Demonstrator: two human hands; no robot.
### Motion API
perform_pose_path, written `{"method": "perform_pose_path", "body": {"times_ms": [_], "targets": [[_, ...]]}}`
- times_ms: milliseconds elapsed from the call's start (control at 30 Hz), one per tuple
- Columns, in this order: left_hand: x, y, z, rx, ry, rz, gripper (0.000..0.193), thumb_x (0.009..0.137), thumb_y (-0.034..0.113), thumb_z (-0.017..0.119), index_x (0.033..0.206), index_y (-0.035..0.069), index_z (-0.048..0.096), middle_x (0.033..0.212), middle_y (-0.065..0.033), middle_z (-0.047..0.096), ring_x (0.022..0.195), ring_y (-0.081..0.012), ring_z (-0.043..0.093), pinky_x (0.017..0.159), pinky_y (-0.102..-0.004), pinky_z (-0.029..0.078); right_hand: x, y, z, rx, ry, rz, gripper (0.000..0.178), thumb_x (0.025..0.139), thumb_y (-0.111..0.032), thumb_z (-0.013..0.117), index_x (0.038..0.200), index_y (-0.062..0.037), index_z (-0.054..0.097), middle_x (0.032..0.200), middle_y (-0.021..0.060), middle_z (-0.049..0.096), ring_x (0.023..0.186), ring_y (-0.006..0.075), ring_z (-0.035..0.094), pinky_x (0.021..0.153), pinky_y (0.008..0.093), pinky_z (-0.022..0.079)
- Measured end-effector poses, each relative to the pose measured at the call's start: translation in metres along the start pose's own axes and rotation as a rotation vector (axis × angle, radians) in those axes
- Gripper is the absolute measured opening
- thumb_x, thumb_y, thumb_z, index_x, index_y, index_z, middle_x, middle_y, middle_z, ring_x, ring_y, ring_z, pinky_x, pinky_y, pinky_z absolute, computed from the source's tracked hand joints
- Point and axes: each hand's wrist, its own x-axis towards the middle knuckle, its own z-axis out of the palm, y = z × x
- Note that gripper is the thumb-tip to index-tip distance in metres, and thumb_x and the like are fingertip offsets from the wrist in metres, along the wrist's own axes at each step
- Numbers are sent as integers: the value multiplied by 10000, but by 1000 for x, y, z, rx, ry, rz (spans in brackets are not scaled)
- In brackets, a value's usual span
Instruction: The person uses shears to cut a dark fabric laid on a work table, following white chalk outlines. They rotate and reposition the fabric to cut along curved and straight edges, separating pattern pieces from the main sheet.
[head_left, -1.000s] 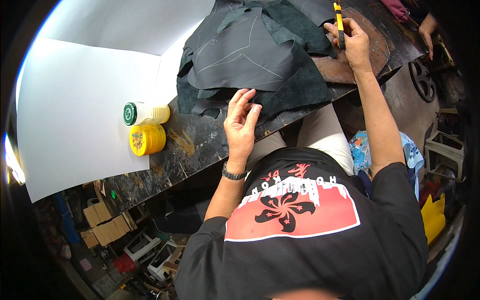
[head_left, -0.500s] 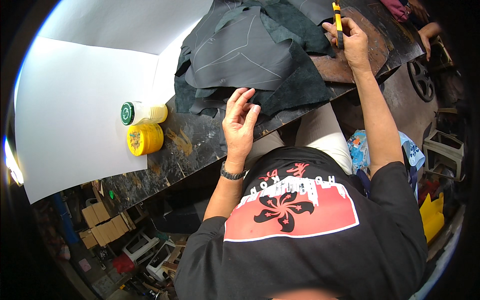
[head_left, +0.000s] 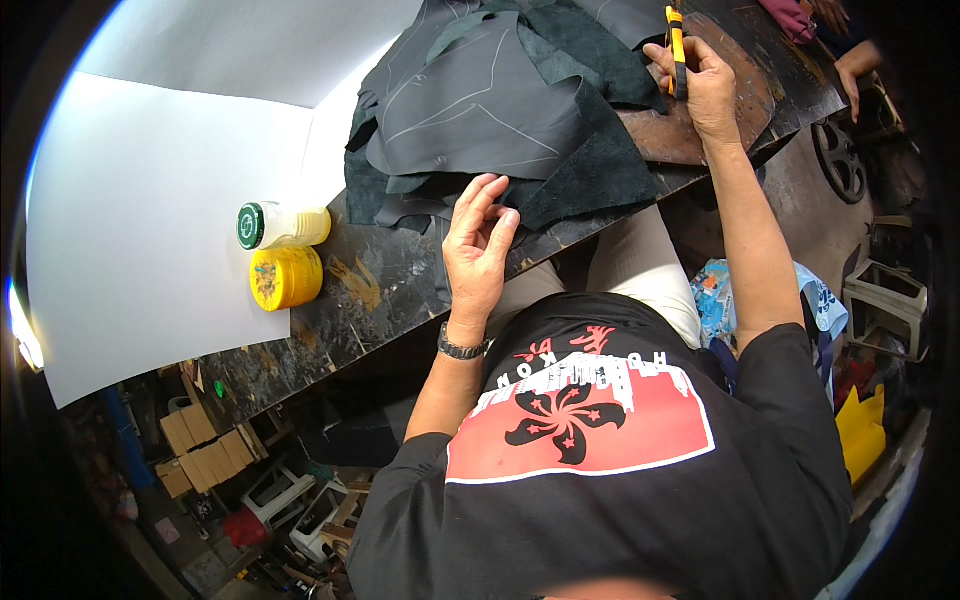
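Observation:
Dark leather pieces (head_left: 475,110) lie heaped on the workbench, smooth black on top with pale drawn lines, and greenish-black suede sides (head_left: 600,165) showing below. At the heap's near edge is my left hand (head_left: 476,250), its fingers slightly bent and the thumb apart. Nothing shows between those fingers; whether the tips touch the leather I cannot tell. My right hand (head_left: 712,98) is raised over the brown board (head_left: 665,140), to the right of the heap. It grips a yellow and black utility knife (head_left: 678,55), held nearly upright; its blade cannot be made out.
A green-lidded jar (head_left: 285,226) lies beside a yellow tub (head_left: 286,279) at the left. White sheets (head_left: 170,220) stand behind them. The dark workbench (head_left: 375,265) slants across, its near edge by my lap. Another person's hand (head_left: 855,75) appears at the far right, near a handwheel (head_left: 842,162).
The whole view has shifted very slightly to the left. Both my hands, the knife and the leather otherwise keep their places.

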Motion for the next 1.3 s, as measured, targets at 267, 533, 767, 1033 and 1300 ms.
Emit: {"method": "perform_pose_path", "body": {"times_ms": [267, 533, 767, 1033, 1300], "targets": [[-1, 2, 0, -3, -25, -11, 360, 863, -36, 644, 1222, -7, 618, 1333, -76, 500, 936, -84, 556, 826, -218, 488, -1, -2, 1, 0, -7, 22, 319, 786, -332, 805, 911, -63, 689, 722, -5, 646, 615, 42, 587, 561, 149, 454], [10, 32, -15, -4, -102, -61, 295, 901, -11, 612, 1195, 4, 621, 1194, -85, 627, 965, -127, 650, 810, -236, 507, 2, -1, 0, 90, -35, 48, 290, 795, -270, 809, 913, -51, 658, 720, -23, 603, 612, 27, 568, 579, 152, 475], [86, 70, -65, 364, -1, 193, 255, 893, 46, 651, 1145, 2, 659, 1044, -60, 667, 953, -117, 623, 829, -248, 511, 3, -2, 1, 102, -33, 46, 280, 795, -244, 811, 910, -43, 654, 713, -16, 599, 605, 31, 563, 575, 152, 465], [169, 47, -66, 859, -149, 91, 438, 818, 262, 757, 1181, 35, 667, 1013, -104, 672, 924, -174, 632, 824, -291, 509, 5, -1, 1, 125, -8, 52, 293, 774, -268, 825, 886, -42, 675, 703, -10, 641, 596, 30, 568, 537, 155, 438], [172, 43, -65, 846, -129, 115, 346, 797, 235, 777, 1088, 58, 715, 934, -52, 663, 847, -137, 600, 780, -276, 495, 5, 0, 1, 116, -21, 67, 301, 772, -279, 825, 880, -38, 680, 701, -7, 640, 594, 36, 570, 538, 160, 439]]}}
